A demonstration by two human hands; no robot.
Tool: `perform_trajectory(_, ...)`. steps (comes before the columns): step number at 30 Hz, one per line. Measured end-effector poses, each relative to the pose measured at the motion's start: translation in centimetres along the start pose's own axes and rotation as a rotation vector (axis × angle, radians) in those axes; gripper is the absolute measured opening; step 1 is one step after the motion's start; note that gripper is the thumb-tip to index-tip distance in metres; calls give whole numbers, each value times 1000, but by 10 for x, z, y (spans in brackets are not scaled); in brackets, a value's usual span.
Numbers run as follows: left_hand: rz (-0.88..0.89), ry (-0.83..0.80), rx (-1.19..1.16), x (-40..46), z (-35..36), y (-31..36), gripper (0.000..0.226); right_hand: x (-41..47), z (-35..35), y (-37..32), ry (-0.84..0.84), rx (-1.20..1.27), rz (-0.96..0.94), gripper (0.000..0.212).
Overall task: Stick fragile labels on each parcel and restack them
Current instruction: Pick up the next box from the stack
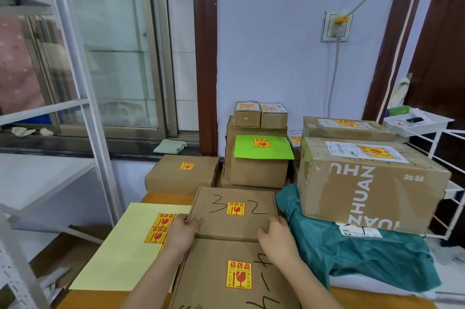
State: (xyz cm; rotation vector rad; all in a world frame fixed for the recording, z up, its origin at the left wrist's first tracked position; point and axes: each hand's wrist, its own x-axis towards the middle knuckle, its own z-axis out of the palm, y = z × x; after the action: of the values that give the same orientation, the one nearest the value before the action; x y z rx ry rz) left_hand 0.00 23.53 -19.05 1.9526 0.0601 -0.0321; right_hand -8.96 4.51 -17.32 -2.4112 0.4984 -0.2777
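A flat cardboard parcel marked "3 2" [234, 213] carries a yellow-and-red fragile label [235, 208] on its top. My left hand [182, 232] grips its near left corner, and my right hand [275, 234] grips its near right edge. Directly in front of it lies a larger flat parcel [236, 276] with a fragile label [239, 274] in its middle. A pale yellow label sheet [125, 248] with several fragile labels lies to the left, partly under my left hand.
Labelled parcels stand behind: a flat box [181, 174], a stack with a green sheet [263, 147], two small boxes [260, 114] on top, and a big "ZHUAN" box [370, 183] on a teal bag [357, 253]. A white metal rack [83, 97] stands left, a wire rack [442, 157] right.
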Motion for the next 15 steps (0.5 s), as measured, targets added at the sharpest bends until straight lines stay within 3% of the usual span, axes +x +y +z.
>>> perform_trajectory(15,-13,32,-230,-1,-8,-8,28,-1,0,-2,89,168,-28,38)
